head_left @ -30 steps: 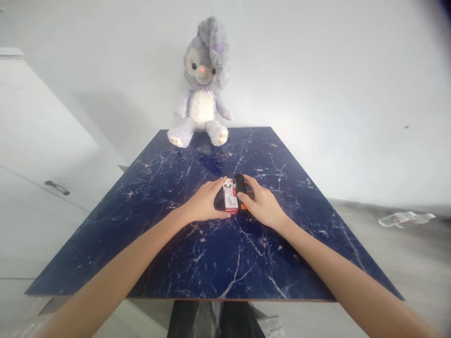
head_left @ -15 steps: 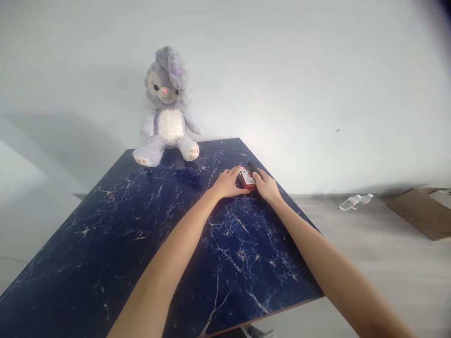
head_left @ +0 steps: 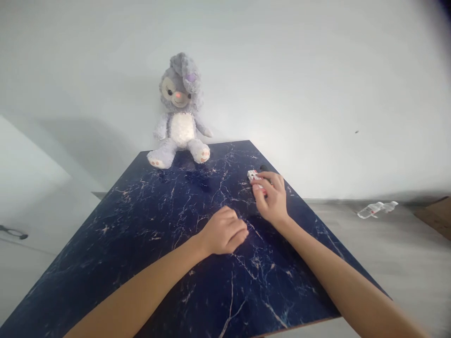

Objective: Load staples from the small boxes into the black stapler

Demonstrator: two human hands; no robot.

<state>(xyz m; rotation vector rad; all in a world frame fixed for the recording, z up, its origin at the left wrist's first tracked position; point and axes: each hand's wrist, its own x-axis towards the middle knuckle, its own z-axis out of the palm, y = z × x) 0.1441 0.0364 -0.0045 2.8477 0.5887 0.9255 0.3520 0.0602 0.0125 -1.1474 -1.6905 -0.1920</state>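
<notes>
A small red-and-white box [head_left: 252, 175] lies on the dark blue marbled table toward its far right edge. My right hand [head_left: 273, 195] reaches over it from the right, with thumb and fingers closed on its sides and covering much of it. Just behind that hand shows a bit of a black object [head_left: 263, 167]; the rest is hidden, so I cannot tell its kind. Nearer to me and to the left, my left hand [head_left: 225, 231] is curled into a loose fist at the middle of the table, apart from the box. Nothing shows between its fingers.
A grey plush toy [head_left: 181, 126] sits at the back of the table [head_left: 148, 234] against the wall. On the floor to the right lie a clear plastic bottle [head_left: 377, 209] and a cardboard box [head_left: 439, 213]. A dark handle-like object [head_left: 14, 233] shows at far left.
My left hand has left the box, drawn back toward me and curled up. My right hand has shifted from the black object onto the box. The view has swung slightly left.
</notes>
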